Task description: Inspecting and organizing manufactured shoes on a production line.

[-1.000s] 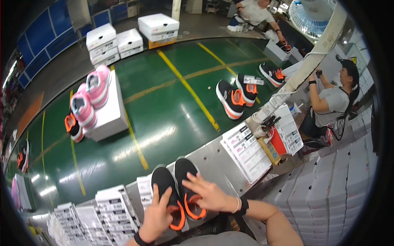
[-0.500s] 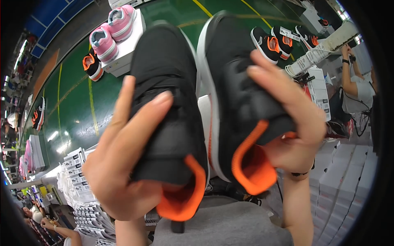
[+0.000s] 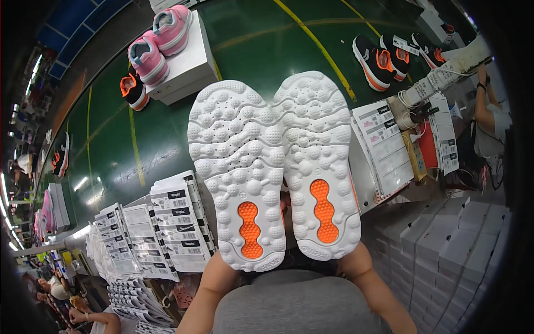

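A pair of sneakers is held up side by side in front of me, bottoms facing me. The left sneaker (image 3: pixel 236 150) and the right sneaker (image 3: pixel 317 139) show white, knobbly soles with an orange inset near each heel. Their black uppers are turned away. My left hand (image 3: pixel 218 271) grips the left sneaker from behind, and my right hand (image 3: pixel 357 260) grips the right one. The soles hide most of my fingers; only a little skin shows in the gap between the shoes.
A green conveyor belt (image 3: pixel 167 133) runs across ahead. On it, pink sneakers (image 3: pixel 149 61) sit on a white shoebox (image 3: pixel 186 72); black-and-orange sneakers (image 3: pixel 374 64) stand at far right. Printed box sheets (image 3: pixel 177 220) lie at left, folded cartons (image 3: pixel 384 150) at right. Stacked shoeboxes (image 3: pixel 445 239) fill the lower right.
Both sneakers have been turned over, from uppers and orange collars toward me to soles toward me. My hands have gone from the visible sides to behind the shoes, lower down.
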Available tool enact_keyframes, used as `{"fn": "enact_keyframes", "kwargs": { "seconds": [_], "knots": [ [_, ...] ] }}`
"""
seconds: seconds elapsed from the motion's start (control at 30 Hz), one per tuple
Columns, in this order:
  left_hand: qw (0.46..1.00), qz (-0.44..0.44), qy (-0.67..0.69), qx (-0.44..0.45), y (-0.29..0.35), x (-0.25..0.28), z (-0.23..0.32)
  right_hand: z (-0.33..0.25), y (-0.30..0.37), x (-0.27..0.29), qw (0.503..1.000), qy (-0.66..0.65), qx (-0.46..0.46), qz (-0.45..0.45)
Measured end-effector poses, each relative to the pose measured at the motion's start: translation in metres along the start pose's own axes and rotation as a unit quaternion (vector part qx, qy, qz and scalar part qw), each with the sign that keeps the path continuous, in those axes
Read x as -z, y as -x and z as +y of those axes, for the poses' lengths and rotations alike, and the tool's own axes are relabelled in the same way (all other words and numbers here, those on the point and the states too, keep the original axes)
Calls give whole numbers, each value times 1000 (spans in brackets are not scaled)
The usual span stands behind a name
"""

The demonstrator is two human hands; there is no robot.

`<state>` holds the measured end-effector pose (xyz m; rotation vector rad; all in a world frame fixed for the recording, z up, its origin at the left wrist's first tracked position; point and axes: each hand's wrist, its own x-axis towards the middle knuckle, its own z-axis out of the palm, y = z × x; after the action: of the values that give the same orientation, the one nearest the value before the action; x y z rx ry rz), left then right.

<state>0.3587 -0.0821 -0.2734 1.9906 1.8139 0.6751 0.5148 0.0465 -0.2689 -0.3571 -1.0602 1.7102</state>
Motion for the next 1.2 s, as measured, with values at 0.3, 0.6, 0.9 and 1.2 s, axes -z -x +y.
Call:
{"fn": "enact_keyframes", "kwargs": {
  "seconds": [0.3, 0.6, 0.9, 1.2],
  "knots": [
    [751, 17, 659, -18, -23, 3, -58, -29, 100, 69, 992, 108, -59, -20],
    [942, 203, 209, 167, -163, -9, -174, 78, -131, 90, 876, 455, -114, 107],
    [948, -75, -74, 300, 33, 35, -91, 68, -14, 26, 775, 600, -37, -197],
    [897, 95, 12, 432, 76, -33, -74, 72, 30, 0, 582, 714, -44, -386]
  ]
}}
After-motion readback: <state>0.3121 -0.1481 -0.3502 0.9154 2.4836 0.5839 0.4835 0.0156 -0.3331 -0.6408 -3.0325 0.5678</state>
